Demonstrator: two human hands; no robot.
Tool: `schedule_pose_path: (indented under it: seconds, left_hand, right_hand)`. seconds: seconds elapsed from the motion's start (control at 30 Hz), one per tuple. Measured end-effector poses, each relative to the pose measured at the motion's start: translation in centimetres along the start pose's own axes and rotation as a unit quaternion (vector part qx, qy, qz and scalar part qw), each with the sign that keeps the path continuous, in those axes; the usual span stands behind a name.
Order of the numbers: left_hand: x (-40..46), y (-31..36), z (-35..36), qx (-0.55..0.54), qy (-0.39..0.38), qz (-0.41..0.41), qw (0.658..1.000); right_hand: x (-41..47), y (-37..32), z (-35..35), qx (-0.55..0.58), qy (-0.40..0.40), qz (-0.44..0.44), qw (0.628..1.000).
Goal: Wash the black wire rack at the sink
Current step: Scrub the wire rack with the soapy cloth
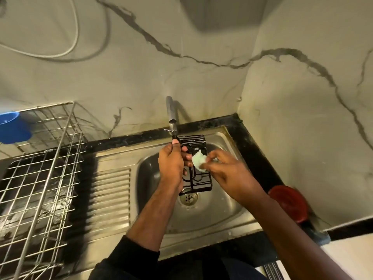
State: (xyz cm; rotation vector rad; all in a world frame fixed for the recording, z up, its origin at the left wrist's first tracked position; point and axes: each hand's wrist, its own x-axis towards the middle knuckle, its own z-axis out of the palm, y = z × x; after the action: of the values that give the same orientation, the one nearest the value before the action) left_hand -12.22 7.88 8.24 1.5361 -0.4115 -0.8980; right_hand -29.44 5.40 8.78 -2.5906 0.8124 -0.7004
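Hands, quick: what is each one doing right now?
Left hand: grips the black wire rack over the sink.
Right hand: pinches a pale soapy sponge against the rack.

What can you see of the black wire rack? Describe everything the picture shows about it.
The black wire rack is a small frame of thin dark bars, metal by the look of it, with close parallel bars at its far end and curved loops nearer the person. It is held above the steel sink, just below the tap. The left hand grips its left edge; the right hand presses a pale soapy sponge against its middle. White foam clings to some bars.
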Motion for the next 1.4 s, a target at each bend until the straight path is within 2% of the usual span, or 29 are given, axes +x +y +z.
schedule_pose_path:
  seconds: [0.17,0.4,0.47,0.53,0.63,0.73,0.87,0.97,1.07,1.2,1.3,1.4]
  left_hand:
    - [0.4,0.8,-2.5,-0.051,0.036,0.002,0.998]
    - [-0.4,2.0,-5.6,-0.090,0.043,-0.025,0.995]
    - [-0.7,2.2,-5.9,-0.093,0.038,-0.031,0.994]
    - [-1.1,2.4,-6.1,-0.099,0.030,-0.032,0.994]
    - [-1.4,2.3,-6.7,-0.118,0.017,-0.009,0.993]
    - [-1.4,2.2,-7.7,-0.139,-0.002,0.025,0.990]
    - [-1.3,1.7,-8.4,-0.158,-0.014,0.026,0.987]
    - [-1.1,1.5,-8.4,-0.183,-0.020,0.015,0.983]
    - [-0.6,1.6,-8.1,-0.199,-0.012,-0.001,0.980]
    - [0.0,1.8,-8.1,-0.245,-0.004,-0.026,0.969]
    - [0.0,2.1,-8.5,-0.297,-0.010,-0.047,0.954]
    - [-0.2,2.3,-9.0,-0.323,-0.008,-0.053,0.945]
  right_hand:
    - [0.6,1.6,-0.3,0.072,-0.055,-0.024,0.996]
    - [4.3,0.1,-0.3,0.154,0.116,0.076,0.978]
    - [5.6,-1.7,-0.3,0.177,0.126,0.064,0.974]
    - [6.3,-2.8,-0.1,0.188,0.102,0.041,0.976]
    - [6.2,-2.4,0.7,0.189,0.110,0.030,0.975]
    - [6.0,0.2,1.3,0.163,0.154,0.101,0.969]
    - [6.1,2.8,1.4,0.105,0.186,0.179,0.960]
    - [6.3,0.6,0.8,0.133,0.165,0.139,0.967]
    - [5.5,-3.4,0.7,0.160,0.100,0.041,0.981]
    - [4.4,-4.0,0.9,0.036,0.052,-0.128,0.990]
    - [4.4,-1.7,0.6,0.002,0.064,-0.104,0.992]
    - [5.0,1.7,-0.1,-0.012,0.093,0.007,0.996]
